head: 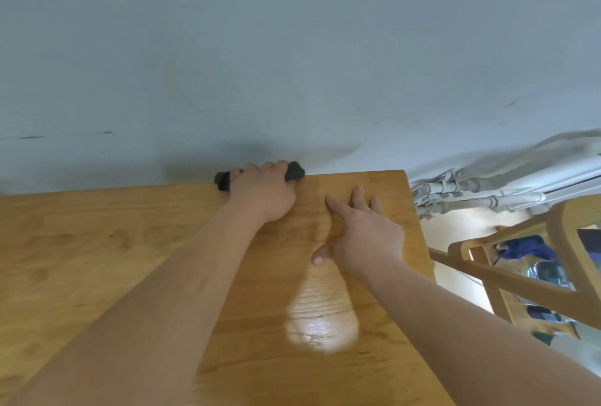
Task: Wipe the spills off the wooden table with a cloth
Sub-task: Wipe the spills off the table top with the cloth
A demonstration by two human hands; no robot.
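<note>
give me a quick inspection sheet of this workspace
surface: light brown wooden table; a shiny patch beside the right forearm, cannot tell whether wet or glare
job's things: dark grey cloth bunched at the far edge, by the wall
clutter: nothing seen
grippers: left hand grips the cloth; right hand rests flat on the table, fingers spread
cables: nothing seen
surroundings: pale grey-blue wall; grey pipes and a wooden chair on the right

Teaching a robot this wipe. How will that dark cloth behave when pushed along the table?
Probably floppy: the dark cloth bunches out both sides of the left hand. Likely light, since one hand covers most of it. May crumple rather than slide flat.
</note>
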